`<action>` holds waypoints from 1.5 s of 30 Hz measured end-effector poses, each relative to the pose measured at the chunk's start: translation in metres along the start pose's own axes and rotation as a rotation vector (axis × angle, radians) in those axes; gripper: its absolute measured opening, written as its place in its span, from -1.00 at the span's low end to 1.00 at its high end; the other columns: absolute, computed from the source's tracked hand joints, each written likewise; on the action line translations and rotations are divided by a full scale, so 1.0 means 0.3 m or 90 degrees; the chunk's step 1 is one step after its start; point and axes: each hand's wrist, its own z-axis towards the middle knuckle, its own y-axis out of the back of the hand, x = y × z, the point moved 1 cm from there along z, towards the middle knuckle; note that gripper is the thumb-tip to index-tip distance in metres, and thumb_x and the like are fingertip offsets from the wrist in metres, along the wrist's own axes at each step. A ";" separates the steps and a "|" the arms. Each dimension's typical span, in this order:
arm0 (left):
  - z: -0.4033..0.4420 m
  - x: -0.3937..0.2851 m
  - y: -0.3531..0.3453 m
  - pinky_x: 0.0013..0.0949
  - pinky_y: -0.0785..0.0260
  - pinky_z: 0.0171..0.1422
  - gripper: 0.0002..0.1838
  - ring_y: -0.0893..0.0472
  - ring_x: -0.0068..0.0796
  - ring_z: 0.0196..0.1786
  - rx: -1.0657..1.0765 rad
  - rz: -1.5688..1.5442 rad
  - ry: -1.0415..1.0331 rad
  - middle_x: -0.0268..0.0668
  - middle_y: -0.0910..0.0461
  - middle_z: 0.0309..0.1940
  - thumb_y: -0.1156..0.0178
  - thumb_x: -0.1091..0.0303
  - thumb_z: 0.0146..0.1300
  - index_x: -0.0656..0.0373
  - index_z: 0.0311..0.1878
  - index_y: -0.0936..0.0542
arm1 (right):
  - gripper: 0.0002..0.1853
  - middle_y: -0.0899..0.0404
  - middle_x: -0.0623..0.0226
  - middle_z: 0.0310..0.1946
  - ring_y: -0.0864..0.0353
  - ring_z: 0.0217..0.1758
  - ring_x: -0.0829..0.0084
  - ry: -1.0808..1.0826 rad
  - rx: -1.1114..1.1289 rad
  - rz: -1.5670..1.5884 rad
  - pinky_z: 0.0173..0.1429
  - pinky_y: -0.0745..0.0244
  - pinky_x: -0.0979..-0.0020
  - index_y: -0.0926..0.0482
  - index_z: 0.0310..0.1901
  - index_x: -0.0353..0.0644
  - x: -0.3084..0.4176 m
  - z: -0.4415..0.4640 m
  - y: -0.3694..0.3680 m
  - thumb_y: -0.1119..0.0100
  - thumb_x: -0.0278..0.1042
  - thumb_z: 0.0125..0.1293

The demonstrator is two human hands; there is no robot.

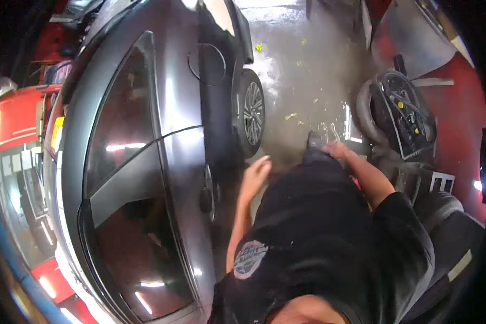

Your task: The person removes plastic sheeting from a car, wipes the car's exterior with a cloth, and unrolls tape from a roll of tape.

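Observation:
A dark grey car [181,108] stands along my left side. My left hand [256,175] hangs beside its door, close to the rear wheel [252,108]. The fingers of that hand are loosely bent and apart, with nothing visible in them. In front of my dark trousers, my right hand [337,151] has its fingers curled in. Whether it holds anything is too small and blurred to make out. Below the right forearm shows a bit of something red [355,182]. My black shirt [318,232] fills the lower middle of the view.
The wet, shiny floor [302,81] has several small yellow-green bits on it. To my right are a tyre [368,110], a black panel with yellow caps [407,114] and a dark seat-like object [448,237]. A red vehicle [24,116] stands beyond the car.

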 end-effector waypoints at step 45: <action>1.277 -1.872 0.165 -0.20 -0.54 0.02 -0.72 -0.70 -0.20 -0.11 0.385 -0.267 -0.802 -0.03 -0.69 -0.20 -0.23 0.50 0.20 0.27 0.00 -0.62 | -0.58 -0.74 0.04 0.01 -0.71 0.05 0.24 -0.013 -0.302 0.113 0.20 -0.56 0.25 -0.63 0.16 -0.35 0.788 0.618 1.251 -0.23 -0.25 0.38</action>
